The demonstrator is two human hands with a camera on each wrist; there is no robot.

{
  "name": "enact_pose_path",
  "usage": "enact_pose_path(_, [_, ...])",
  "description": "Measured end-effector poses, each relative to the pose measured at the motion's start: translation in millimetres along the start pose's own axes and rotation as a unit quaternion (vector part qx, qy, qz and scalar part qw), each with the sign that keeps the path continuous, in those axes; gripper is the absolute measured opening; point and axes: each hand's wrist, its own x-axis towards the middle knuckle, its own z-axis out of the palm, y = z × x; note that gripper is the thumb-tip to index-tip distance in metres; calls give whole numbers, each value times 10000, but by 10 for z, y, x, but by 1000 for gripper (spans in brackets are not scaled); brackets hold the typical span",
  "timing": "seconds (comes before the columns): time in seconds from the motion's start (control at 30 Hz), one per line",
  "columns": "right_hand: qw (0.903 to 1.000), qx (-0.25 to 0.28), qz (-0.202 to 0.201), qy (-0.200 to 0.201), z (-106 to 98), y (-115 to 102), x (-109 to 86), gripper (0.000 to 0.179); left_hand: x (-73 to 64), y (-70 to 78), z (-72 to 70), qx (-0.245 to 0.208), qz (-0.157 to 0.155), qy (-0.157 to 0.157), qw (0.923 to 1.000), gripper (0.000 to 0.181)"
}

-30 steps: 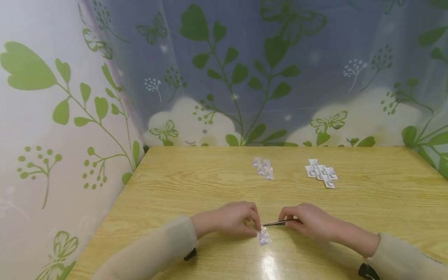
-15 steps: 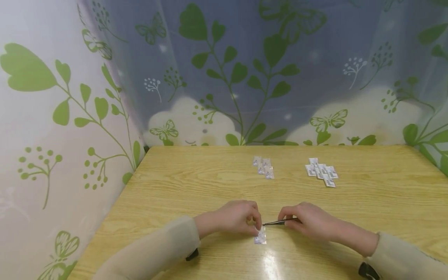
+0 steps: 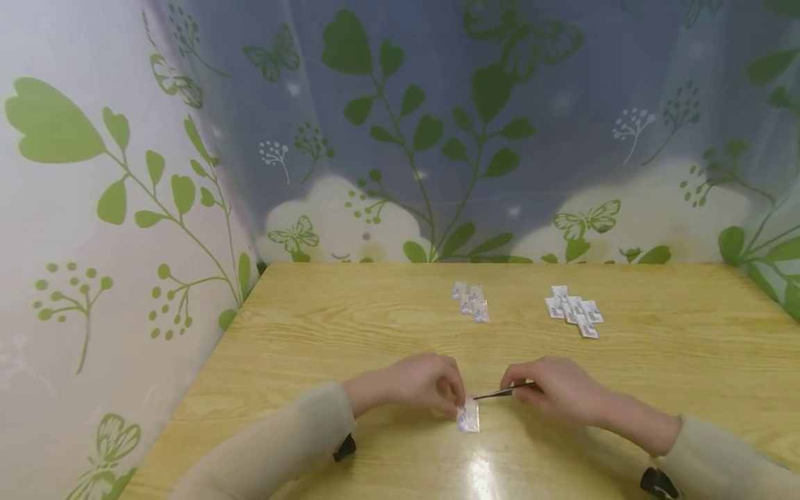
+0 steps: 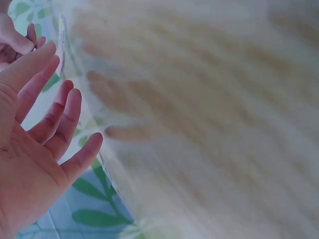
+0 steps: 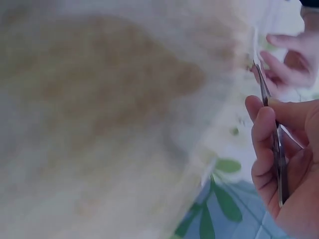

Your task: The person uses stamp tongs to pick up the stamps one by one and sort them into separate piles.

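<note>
A small white printed sachet (image 3: 469,415) lies on the wooden table in front of me, close between both hands. My left hand (image 3: 419,382) pinches its upper left corner with thumb and index fingertip. In the left wrist view, the other fingers of the left hand (image 4: 45,139) are spread loosely away from the sachet (image 4: 62,45), which shows edge-on. My right hand (image 3: 562,389) holds slim metal tweezers (image 3: 494,394), their tips right at the sachet's top edge. Thumb and fingers of the right hand (image 5: 294,149) wrap the tweezers (image 5: 279,159) in the right wrist view.
Toward the back of the wooden table (image 3: 350,319), several sachets (image 3: 470,300) lie in a staggered cluster. Another overlapping cluster of sachets (image 3: 571,309) is to its right. A patterned curtain (image 3: 406,139) hangs behind the table and along its left side.
The sachet in front has turned from tilted, with another edge showing beside it, to nearly straight. Both hands stay close to it, and the tweezers have risen slightly. The rear clusters have not moved.
</note>
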Motion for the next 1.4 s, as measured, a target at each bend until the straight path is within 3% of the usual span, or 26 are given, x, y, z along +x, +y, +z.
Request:
enact_pose_path(0.13, [9996,178,222,32,-151,92,29,15,-40,-83,-65,-267,-58,268,9993,12])
enact_pose_path(0.3, [9983,-125,459,333,-369,299,112,12,-122,-212,-177,-314,-184,661,9972,11])
enact_pose_path(0.47, [9960,-313,674,497,-506,574,246,12,-291,-351,-247,-421,-293,1055,9931,11])
enact_pose_path(0.63, [9944,-288,870,526,-529,806,367,13,-491,-514,-269,-560,-350,1330,9889,12])
enact_pose_path(0.9, [9921,-463,1033,547,-634,995,576,14,-818,-721,-328,-584,-517,1675,9828,12])
enact_pose_path(1.1, [9892,-637,1248,423,-696,1078,685,16,-1023,-813,-383,-737,-781,1905,9758,14])
enact_pose_path(1.4, [9876,-631,1407,296,-630,1179,773,15,-1328,-915,-466,-698,-1156,2156,9671,19])
